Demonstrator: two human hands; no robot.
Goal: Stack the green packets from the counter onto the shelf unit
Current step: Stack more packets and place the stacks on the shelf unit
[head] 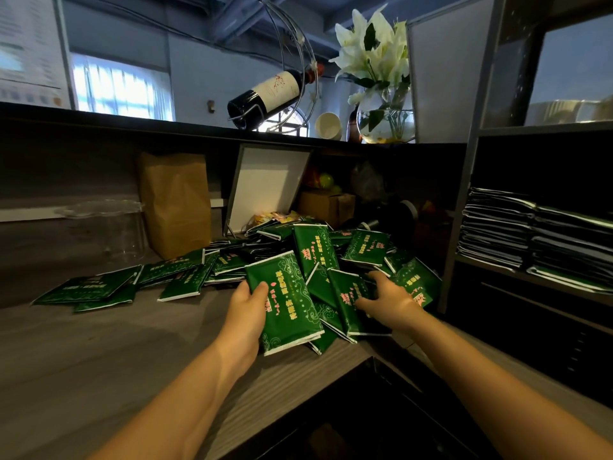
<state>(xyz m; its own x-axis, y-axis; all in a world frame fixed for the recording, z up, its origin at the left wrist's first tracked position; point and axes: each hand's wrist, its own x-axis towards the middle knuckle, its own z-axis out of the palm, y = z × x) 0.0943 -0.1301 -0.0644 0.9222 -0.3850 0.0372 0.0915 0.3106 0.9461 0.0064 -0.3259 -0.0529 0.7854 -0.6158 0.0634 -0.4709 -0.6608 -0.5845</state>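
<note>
The left hand (247,313) grips one green packet (285,303) at its left long edge, with the thumb on the printed face and the fingers hidden beneath. The right hand (388,300) is low in the pile (365,247) on the counter (83,360), and its fingers curl on the right edge of a second packet (348,297). The shelf unit (464,200) stands at the right, where flat stacks (530,234) already lie, so much work remains. To do this step well, I think each hand should lift only one packet free of its neighbours, then bring both together face up with the edges matching. The held packet lies face up, and its long axis runs away from the person, with the far end leaning slightly left. It probably needs turning to match the stacks before it is laid down.
</note>
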